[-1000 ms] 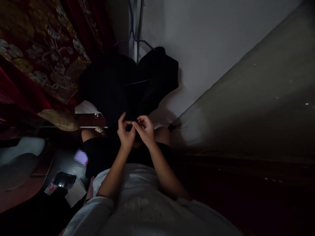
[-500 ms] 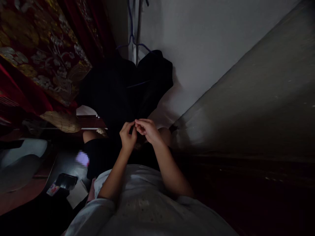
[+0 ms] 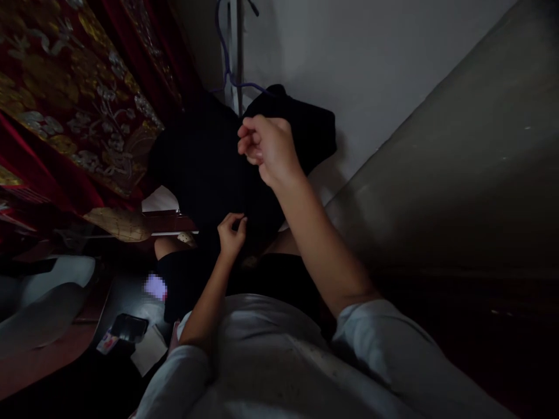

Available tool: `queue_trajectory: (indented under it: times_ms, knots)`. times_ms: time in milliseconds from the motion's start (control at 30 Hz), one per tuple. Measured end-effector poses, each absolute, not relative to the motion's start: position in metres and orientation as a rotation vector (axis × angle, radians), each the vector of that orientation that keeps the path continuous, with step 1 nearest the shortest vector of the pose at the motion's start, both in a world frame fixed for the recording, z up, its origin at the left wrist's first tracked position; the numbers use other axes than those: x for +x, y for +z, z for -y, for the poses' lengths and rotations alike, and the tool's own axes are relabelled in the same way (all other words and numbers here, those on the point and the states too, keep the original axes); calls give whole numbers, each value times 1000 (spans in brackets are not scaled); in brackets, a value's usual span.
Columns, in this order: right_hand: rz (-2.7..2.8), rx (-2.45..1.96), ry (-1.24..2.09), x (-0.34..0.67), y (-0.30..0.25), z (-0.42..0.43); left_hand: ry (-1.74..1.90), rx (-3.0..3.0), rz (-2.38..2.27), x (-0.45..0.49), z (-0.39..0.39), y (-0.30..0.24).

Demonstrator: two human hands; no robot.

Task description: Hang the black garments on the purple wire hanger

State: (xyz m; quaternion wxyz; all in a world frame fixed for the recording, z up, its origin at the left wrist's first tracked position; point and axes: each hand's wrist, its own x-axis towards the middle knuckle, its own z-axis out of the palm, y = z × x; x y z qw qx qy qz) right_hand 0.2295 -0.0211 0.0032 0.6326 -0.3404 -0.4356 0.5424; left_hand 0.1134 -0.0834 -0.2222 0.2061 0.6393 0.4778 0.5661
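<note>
A black garment [image 3: 196,157] hangs from a thin purple hanger [image 3: 227,73] and reaches down toward my lap. My left hand [image 3: 231,235] is closed in a pinch at the garment's lower part, thumb and forefinger meeting on the dark cloth. Higher up and to the right, my right hand [image 3: 268,145] is raised in front of the garment with its fingers curled and the fingertips together. Whatever sits between those fingertips is too small and dark to make out.
Red cloth with gold and silver embroidery [image 3: 100,116] hangs at the left. A grey-white wall [image 3: 371,64] rises on the right. At lower left, a black tray-like object [image 3: 130,327] and a white paper [image 3: 149,350] lie on a dark surface beside a grey chair [image 3: 52,308].
My right hand has moved up and away from my left, where the two were fingertip to fingertip. My left hand stays low in its pinch. The view has shifted slightly.
</note>
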Motion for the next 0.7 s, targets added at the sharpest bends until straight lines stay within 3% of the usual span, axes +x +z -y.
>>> queue_trajectory:
  times_ms: [100,233,367,533,700]
  knots:
    - [1067,-788,1196,236,-6,28,1578,1945,-1203,112,71,-182]
    - [1145,-788,1137,243,-12,27,1896,2162,-1018,100,41,-82]
    - [1293,-762,1003,244,-9,26,1698,2564,-760,88,9,-10]
    - [1380,-798,840,242,-30,12,1614,2425,-877,97,9,2]
    - [1402,-923,888,242,-77,3,2107,2099,-832,82,23,12]
